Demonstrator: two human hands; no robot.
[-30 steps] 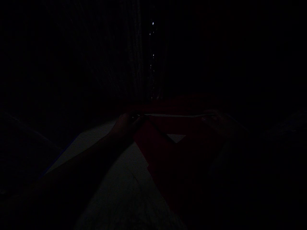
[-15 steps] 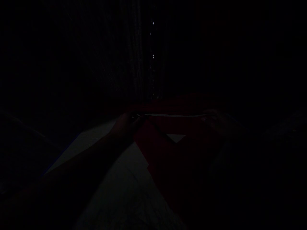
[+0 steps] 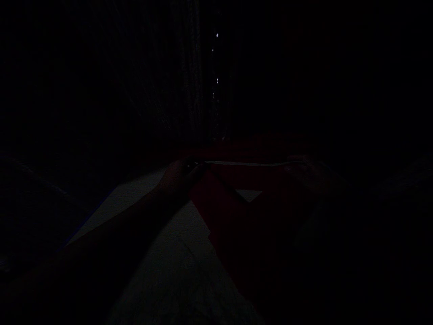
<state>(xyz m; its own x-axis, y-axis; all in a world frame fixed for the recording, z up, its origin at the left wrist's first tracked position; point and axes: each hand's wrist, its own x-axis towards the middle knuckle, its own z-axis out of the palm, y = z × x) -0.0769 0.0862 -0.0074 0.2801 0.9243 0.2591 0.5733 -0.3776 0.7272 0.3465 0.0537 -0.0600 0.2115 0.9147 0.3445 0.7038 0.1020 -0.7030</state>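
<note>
Darkness obscures the hands (image 3: 177,177) at the red cloth (image 3: 223,210).

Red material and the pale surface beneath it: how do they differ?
The red material is deep red; the pale surface is greyish. The red material lies on top, while the pale surface shows through its triangular gap. Both are dimly lit.

Everything has slid slightly right: the small bright spots (image 3: 217,35) at the far side sit a touch right and lower than a second ago, and the left hand (image 3: 176,177), the red cloth (image 3: 219,203) and the thin white strip (image 3: 243,163) have edged right too. A pale glint (image 3: 3,264) at the near left shows more clearly.
</note>
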